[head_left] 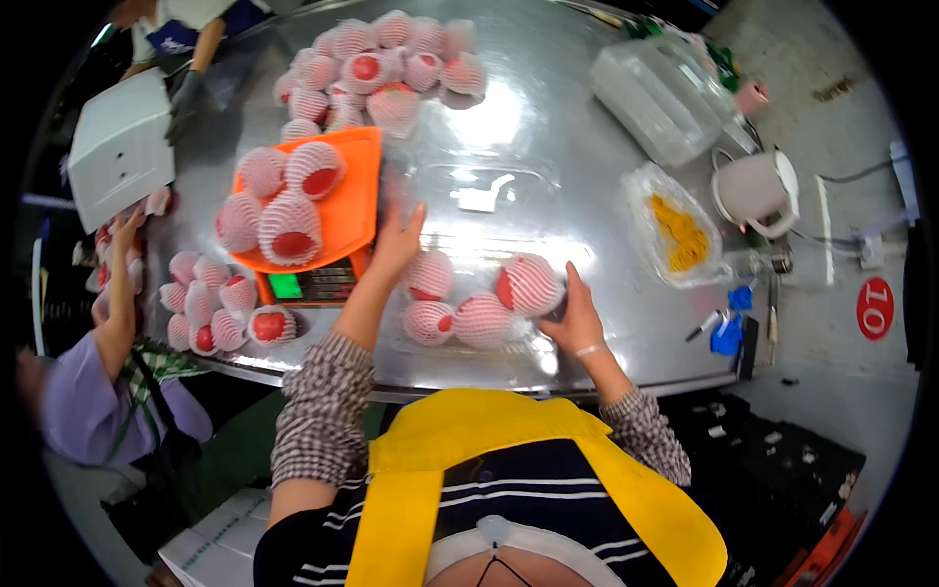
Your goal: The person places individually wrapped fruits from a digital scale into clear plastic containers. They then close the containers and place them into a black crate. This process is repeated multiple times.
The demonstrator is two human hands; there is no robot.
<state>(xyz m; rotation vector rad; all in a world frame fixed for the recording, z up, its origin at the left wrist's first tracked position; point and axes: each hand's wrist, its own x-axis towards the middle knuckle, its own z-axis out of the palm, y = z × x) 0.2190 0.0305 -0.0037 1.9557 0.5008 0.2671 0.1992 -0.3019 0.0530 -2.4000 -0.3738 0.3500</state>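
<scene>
Just right of an orange tray [355, 167] on a weighing scale [318, 286] is my left hand [396, 240], its fingertips blurred; I cannot tell whether it touches the tray. The tray holds several red fruits in pink foam nets [291, 225]. My right hand [577, 313] has thumb and fingers apart beside several netted fruits [482, 318] lying on the steel table [509, 127], closest to the rightmost one.
More netted fruits [367, 68] lie at the back and left [201, 303]. At right are plastic containers [660, 98], a bag of yellow bands [680, 230], a kettle [753, 186] and markers. Two co-workers [108, 391] [181, 29] stand left, near a white box [122, 147].
</scene>
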